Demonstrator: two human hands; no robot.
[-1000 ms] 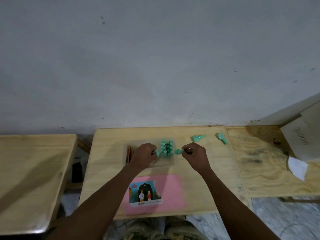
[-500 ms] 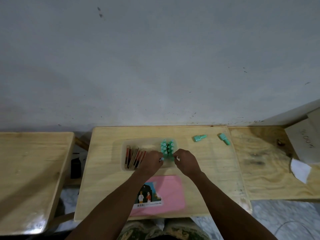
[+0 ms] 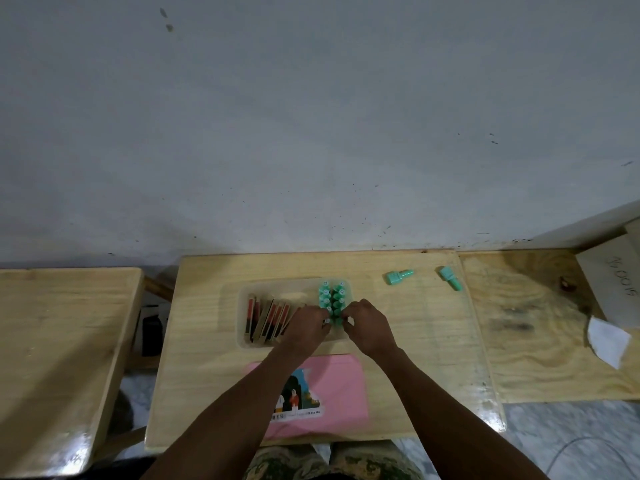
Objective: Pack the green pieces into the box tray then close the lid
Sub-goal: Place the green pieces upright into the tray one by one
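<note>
A clear box tray (image 3: pixel 244 308) lies on the middle wooden table. Two rows of upright green pieces (image 3: pixel 331 296) fill its right end. My left hand (image 3: pixel 306 327) and my right hand (image 3: pixel 367 327) meet at the near end of those rows, fingertips pinched around a green piece that is mostly hidden. Two more green pieces lie loose on the table to the right, one (image 3: pixel 398 276) nearer the tray and one (image 3: pixel 451 278) farther. The pink lid (image 3: pixel 343 386) with a picture label lies flat in front of the tray, partly under my arms.
Red and black wooden tiles (image 3: pixel 265 317) lean in the tray's left part. A second table (image 3: pixel 52 341) stands to the left across a gap. A plywood board (image 3: pixel 540 327) adjoins on the right, with white paper (image 3: pixel 607 344) and a cardboard piece (image 3: pixel 613 275).
My right hand carried a green piece left from the table into the tray. Both hands now sit together at the near end of the green rows, and the tiles are uncovered.
</note>
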